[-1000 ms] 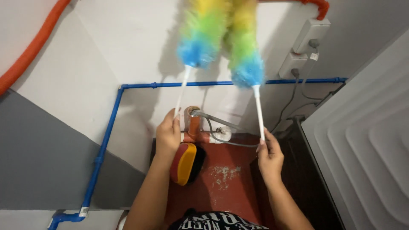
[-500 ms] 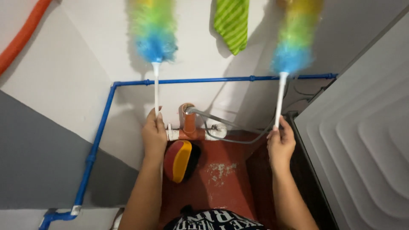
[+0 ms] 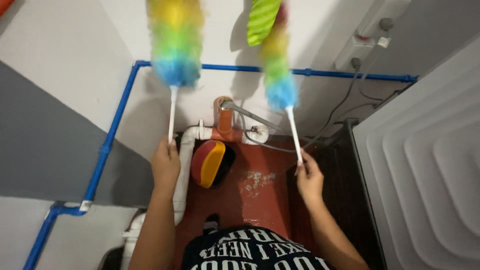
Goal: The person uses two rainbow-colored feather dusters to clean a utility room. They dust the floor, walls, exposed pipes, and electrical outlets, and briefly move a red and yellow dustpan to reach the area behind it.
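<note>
Dusters fill both of our hands, one each, and we hold them up in front of the white wall. Our left hand (image 3: pixel 166 165) has its grip clenched around the thin white stick of the left duster (image 3: pixel 175 45). The fluffy rainbow head of this one is high up, just above the blue pipe (image 3: pixel 120 117) that runs along the wall. Our right hand (image 3: pixel 309 177) has its grip clenched around the stick of the right duster (image 3: pixel 278 75). Its fluffy head leans a little to the left and sits in front of a green striped cloth (image 3: pixel 262 20) that hangs on the wall. The two dusters are apart and do not touch each other.

Down below, between our hands, we see an orange pipe (image 3: pixel 224 117) with a gray hose (image 3: pixel 260 120) coming out of it. A red and yellow thing (image 3: pixel 209 162) lies on the red floor (image 3: pixel 260 200) near a white pipe (image 3: pixel 184 165). A big white ribbed panel (image 3: pixel 430 160) stands on our right.

We think we are in the middle of waving both dusters about near the wall. The fluff looks blurry, so they seem to be moving. A next move needs us to hold tight to the thin sticks and stay away from the plugs and wires (image 3: pixel 350 100) up on the right.
</note>
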